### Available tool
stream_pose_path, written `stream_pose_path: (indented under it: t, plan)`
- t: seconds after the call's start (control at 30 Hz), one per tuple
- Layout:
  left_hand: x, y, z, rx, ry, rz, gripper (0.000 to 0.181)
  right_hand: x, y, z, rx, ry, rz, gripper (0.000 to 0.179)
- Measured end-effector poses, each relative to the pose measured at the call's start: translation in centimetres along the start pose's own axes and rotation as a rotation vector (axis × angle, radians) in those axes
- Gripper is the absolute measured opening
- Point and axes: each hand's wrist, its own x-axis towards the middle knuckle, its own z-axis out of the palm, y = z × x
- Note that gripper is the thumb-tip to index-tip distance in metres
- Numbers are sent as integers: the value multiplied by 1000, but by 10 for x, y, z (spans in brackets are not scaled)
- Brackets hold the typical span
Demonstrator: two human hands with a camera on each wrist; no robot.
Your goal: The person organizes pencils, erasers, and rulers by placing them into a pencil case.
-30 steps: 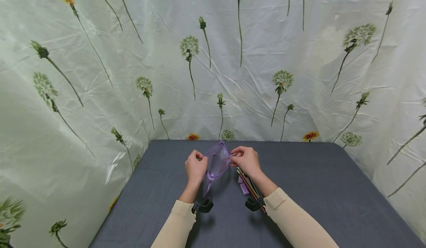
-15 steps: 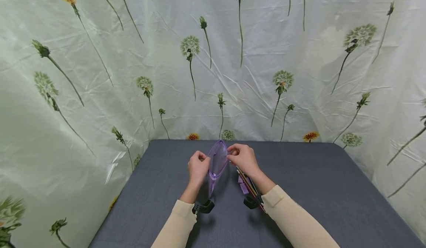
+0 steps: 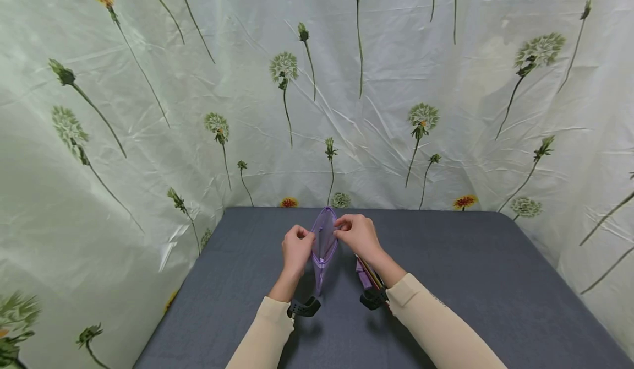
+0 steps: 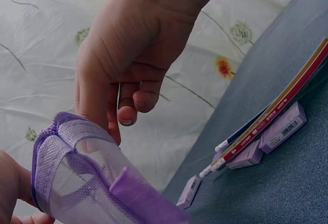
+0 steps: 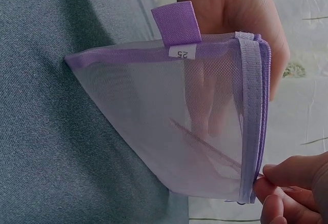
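Over the table (image 3: 475, 303), the mesh pouch (image 5: 138, 101) is held gaping, its rim pinched by the left hand (image 3: 296, 249) and the right hand (image 3: 362, 235) — should either pinch be loosened, the opening could be lost (the mesh looks soft).

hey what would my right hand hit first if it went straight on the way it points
Most likely the purple mesh pouch: the right hand points left at its open mouth, though depth there is hard to judge.
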Motion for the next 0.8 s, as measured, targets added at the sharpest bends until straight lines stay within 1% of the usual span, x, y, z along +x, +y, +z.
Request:
stream_pose_path:
  t: [0.23,0.4,0.67,0.8]
  plan:
    - [1,-1,1,-25,-22,-22,12,2,-2,2,-52,21,-65,13]
    - [0,1,0,-40,-21,-23,12,4,-1,5,-73,22,-88,14]
    - [0,1,-1,-66,-26,-30,12,4,3,5,-66,22,-90,16]
    - [-1,0,-1,-105,-32,-57,12,3,6,3,-63,36,-74,21]
